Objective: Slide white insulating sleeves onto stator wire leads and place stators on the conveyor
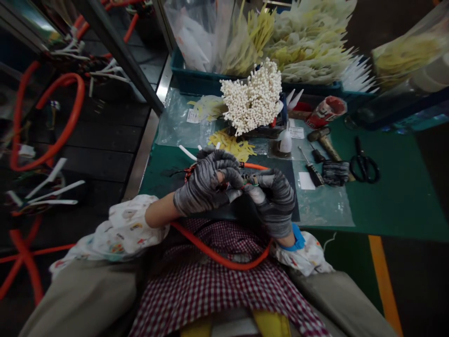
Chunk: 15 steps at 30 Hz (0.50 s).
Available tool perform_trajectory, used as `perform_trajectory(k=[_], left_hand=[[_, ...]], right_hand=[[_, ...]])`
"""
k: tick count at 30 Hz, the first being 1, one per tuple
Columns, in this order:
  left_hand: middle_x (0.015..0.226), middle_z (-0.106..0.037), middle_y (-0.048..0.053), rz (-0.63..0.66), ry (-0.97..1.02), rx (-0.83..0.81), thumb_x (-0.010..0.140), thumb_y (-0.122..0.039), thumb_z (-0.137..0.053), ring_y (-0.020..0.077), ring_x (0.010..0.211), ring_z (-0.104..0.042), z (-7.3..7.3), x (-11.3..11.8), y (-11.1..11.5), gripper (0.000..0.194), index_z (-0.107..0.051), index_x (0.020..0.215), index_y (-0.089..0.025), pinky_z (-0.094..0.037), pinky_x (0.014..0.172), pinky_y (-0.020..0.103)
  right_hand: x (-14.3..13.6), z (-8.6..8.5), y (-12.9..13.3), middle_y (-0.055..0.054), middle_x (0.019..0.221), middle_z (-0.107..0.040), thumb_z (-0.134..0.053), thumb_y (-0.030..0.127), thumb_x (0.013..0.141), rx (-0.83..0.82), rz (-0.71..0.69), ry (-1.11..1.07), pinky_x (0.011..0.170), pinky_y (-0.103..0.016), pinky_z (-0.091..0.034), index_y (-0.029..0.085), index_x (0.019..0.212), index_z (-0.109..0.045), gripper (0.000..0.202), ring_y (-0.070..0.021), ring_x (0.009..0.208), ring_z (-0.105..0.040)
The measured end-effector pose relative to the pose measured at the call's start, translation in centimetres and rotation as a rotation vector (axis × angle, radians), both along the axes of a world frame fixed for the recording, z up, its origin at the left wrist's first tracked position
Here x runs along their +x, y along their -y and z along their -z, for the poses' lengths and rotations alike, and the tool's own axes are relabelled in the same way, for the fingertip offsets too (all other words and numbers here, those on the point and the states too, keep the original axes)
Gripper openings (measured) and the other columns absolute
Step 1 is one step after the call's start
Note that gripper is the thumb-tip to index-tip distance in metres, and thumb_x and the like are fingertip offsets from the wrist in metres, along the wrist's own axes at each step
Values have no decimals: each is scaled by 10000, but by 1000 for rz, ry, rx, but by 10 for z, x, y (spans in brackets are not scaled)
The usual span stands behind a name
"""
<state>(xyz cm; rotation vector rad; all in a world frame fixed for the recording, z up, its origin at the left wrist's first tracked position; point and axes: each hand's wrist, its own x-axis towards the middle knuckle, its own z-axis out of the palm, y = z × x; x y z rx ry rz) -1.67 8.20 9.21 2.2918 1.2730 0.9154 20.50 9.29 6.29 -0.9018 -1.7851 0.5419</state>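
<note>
Both my hands wear grey striped gloves and meet over the front edge of the green table. My left hand (210,180) is closed around the wire end of an orange cable (217,259); white tubes (188,153) stick out behind it. Fingers of my right hand (275,199) pinch thin coloured wires with a small connector (250,179), touching the left fingertips. The cable loops down across my lap. Just beyond my hands lie yellow strips (233,145) and a bundle of white-tipped sticks (252,98).
A hammer (326,142), a screwdriver (310,166), black scissors (365,164) and a red can (326,112) stand or lie to the right. Teal bins (199,80) of pale strips line the back. More orange cables (75,117) are at left, past a metal post (122,54).
</note>
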Motion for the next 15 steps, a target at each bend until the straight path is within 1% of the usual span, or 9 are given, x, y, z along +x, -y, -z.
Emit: perform_trajectory(k=[2, 3, 4, 6, 8, 10, 12, 13, 15], left_hand=[[1116, -862, 52, -34, -48, 53, 1049, -344, -692, 280, 1231, -769, -1, -4, 11, 155, -827, 1104, -290, -521, 1212, 520], [1186, -865, 58, -36, -74, 75, 1059, -342, -689, 275, 1252, -770, -1, -8, 17, 200, -824, 1201, -297, -517, 1227, 512], [1254, -862, 64, -11, -96, 97, 1071, -354, -690, 266, 1265, -773, -1, -15, 22, 261, -803, 1300, -299, -514, 1241, 496], [1366, -843, 75, 80, -162, 115, 1089, -410, -700, 249, 1301, -771, 3, -35, 33, 389, -735, 1459, -294, -498, 1272, 457], [1425, -829, 73, 104, -284, 76, 1097, -452, -704, 262, 1362, -749, 10, -60, 42, 435, -708, 1506, -307, -445, 1321, 469], [1442, -826, 53, 32, -415, 7, 1117, -386, -665, 282, 1392, -732, 19, -80, 51, 344, -749, 1448, -349, -398, 1340, 519], [1422, -835, 34, -63, -492, -38, 1128, -270, -600, 288, 1375, -735, 30, -90, 58, 312, -802, 1342, -374, -408, 1302, 542], [1394, -844, 31, -94, -507, -39, 1123, -238, -584, 289, 1350, -743, 36, -90, 62, 321, -819, 1294, -373, -436, 1260, 530], [1299, -866, 42, -137, -522, -1, 1097, -264, -609, 308, 1267, -761, 46, -84, 67, 277, -834, 1229, -357, -486, 1159, 505]], right_hand=[[-9, 5, -2, 6, 961, -801, -761, 327, 1086, 57, 49, -49, 786, -422, -713, 325, 1010, -721, 86, -233, 894, -802], [-13, 9, -4, 6, 976, -791, -756, 331, 1085, 60, 69, -97, 798, -429, -715, 326, 1012, -705, 89, -234, 907, -799], [-18, 13, -7, 7, 987, -782, -747, 344, 1085, 40, 79, -156, 814, -439, -717, 328, 1016, -686, 94, -237, 916, -796], [-27, 22, -12, 4, 1010, -766, -711, 388, 1096, -59, 67, -269, 884, -475, -720, 337, 1050, -648, 94, -249, 944, -790], [-34, 29, -18, -15, 1047, -757, -648, 445, 1118, -174, 54, -330, 968, -519, -710, 348, 1122, -621, 101, -268, 990, -786], [-39, 33, -22, -38, 1065, -743, -550, 492, 1150, -251, 30, -334, 998, -541, -704, 355, 1182, -601, 150, -272, 1008, -786], [-42, 35, -24, -40, 1024, -731, -493, 524, 1168, -293, -65, -332, 942, -513, -716, 353, 1159, -591, 198, -255, 964, -788], [-42, 35, -24, -31, 995, -730, -512, 532, 1167, -316, -160, -339, 897, -484, -721, 349, 1131, -595, 204, -243, 931, -786], [-40, 36, -21, -7, 949, -739, -619, 516, 1144, -338, -398, -353, 810, -412, -713, 334, 1083, -632, 192, -214, 868, -777]])
